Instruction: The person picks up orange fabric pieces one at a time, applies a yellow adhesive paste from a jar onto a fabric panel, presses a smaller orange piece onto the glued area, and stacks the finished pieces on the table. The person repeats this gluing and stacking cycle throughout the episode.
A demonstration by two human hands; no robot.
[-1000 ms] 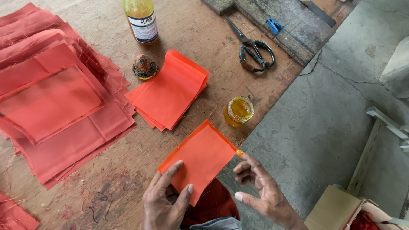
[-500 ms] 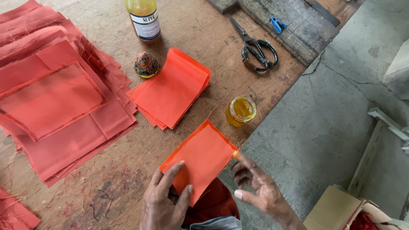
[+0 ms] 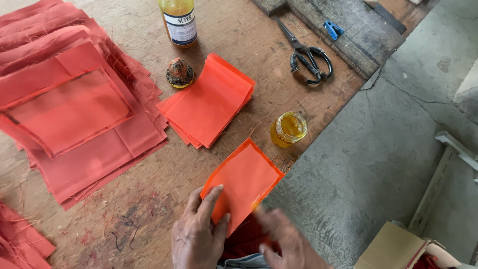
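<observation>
Two hands at an orange sheet near the edge of a wooden worktop.

The left hand [image 3: 199,234], at the bottom centre of the frame, lies flat on the lower corner of the orange sheet [image 3: 244,182] with its fingers [image 3: 211,197] spread and pressing it down. The right hand [image 3: 284,239] is blurred just beside the sheet's lower right edge; I cannot tell if its fingers pinch the sheet. The sheet lies at the worktop [image 3: 149,199] edge, below a small glass jar [image 3: 289,129] of yellow liquid. A stack of orange sheets [image 3: 209,102] is in the centre, red cloth pieces [image 3: 74,109] are on the left, a bottle [image 3: 178,22] is at the top, and scissors [image 3: 308,57] are in the upper right.
</observation>
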